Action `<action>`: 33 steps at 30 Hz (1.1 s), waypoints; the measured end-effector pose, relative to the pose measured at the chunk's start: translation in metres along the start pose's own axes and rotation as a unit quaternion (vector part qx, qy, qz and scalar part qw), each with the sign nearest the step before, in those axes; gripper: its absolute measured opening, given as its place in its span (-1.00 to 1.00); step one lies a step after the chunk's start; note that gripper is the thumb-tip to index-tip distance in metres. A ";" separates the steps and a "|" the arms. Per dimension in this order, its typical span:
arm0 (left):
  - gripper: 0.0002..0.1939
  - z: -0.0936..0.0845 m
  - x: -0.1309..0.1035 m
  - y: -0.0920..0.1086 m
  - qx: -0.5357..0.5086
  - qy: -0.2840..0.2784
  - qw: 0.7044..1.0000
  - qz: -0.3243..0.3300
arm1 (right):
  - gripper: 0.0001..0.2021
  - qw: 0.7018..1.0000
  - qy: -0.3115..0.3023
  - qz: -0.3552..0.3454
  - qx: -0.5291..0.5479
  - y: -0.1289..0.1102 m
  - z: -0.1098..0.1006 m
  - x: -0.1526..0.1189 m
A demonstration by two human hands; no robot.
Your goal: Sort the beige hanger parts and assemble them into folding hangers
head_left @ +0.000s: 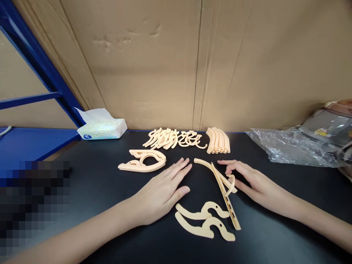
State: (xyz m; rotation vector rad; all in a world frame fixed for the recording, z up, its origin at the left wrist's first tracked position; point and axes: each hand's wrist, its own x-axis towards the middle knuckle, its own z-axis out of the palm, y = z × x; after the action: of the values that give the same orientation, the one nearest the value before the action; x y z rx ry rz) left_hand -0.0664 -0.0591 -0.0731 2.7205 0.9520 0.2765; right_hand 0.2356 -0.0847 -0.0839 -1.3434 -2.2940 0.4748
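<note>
My left hand [162, 190] lies flat on the black table, fingers stretched out, holding nothing. At the right, my right hand [255, 183] has one finger extended, while a bent finger and the thumb close on the end of a small curved beige hook [232, 186]. Beneath and beside that hook, a long slotted plastic strip [220, 179] crosses a curved bar [203, 162]; whether they are joined I cannot tell. Two flat, wavy hanger arms [192, 227] with holes lie in front, between my hands. Beyond my left hand rests a folded beige plastic hanger [145, 163].
Along the back lie piles of wavy arms [162, 137], hooks [191, 138] and curved bars [218, 141]. A tissue pack [103, 129] stands back left, near a blue metal frame [49, 69]. Clear plastic wrap [283, 148] and a transparent bag [330, 123] occupy the right. Cardboard [143, 66] walls the back.
</note>
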 end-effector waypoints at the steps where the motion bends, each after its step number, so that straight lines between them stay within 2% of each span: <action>1: -0.46 0.001 0.000 0.000 0.003 -0.006 1.000 0.003 | -0.86 1.000 -0.004 0.000 -0.001 0.000 0.001 -0.001; 15: -0.46 -0.001 0.000 0.005 0.016 -0.022 1.000 -0.009 | -0.81 0.999 -0.043 -0.009 -0.016 -0.008 0.003 -0.003; 19: -0.45 -0.003 0.001 0.007 0.018 -0.039 0.999 -0.020 | -0.71 0.998 -0.040 -0.022 -0.051 -0.004 0.006 -0.004; 24: -0.46 -0.002 0.000 0.007 0.020 -0.034 0.999 -0.016 | -0.65 0.997 -0.037 -0.034 -0.066 -0.003 0.006 -0.004; 33: -0.46 0.003 -0.001 0.001 0.025 -0.033 0.999 -0.014 | -0.63 0.996 -0.052 -0.013 -0.066 -0.003 0.005 -0.003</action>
State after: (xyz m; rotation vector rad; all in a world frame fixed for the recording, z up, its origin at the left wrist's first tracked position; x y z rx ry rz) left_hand -0.0661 -0.0608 -0.0764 2.7402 0.9910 0.1576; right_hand 0.2317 -0.0892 -0.0871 -1.3786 -2.4631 0.3995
